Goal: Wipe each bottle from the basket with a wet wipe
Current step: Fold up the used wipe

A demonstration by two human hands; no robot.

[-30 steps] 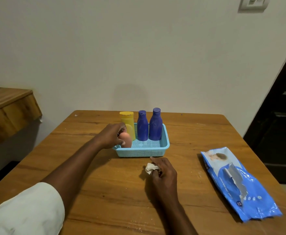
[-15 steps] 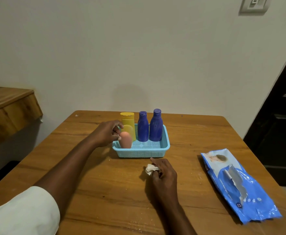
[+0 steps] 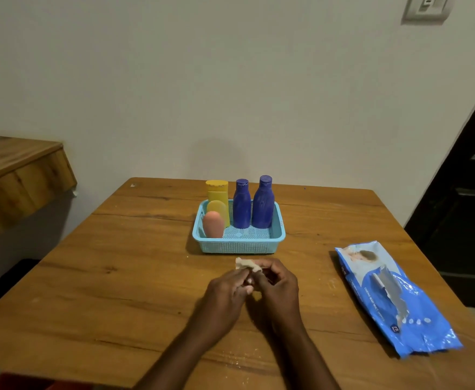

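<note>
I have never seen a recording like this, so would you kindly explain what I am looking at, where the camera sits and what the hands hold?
There is no machine here: a person works with bare hands, and the one camera sits on their head, looking forward and down. On the wooden table stands a basket with two blue bottles, a yellow bottle, a smaller yellow one and a pink one. A blue wipes pack lies to the right. In front of the basket, the left hand and right hand together pinch a crumpled wipe.
</note>
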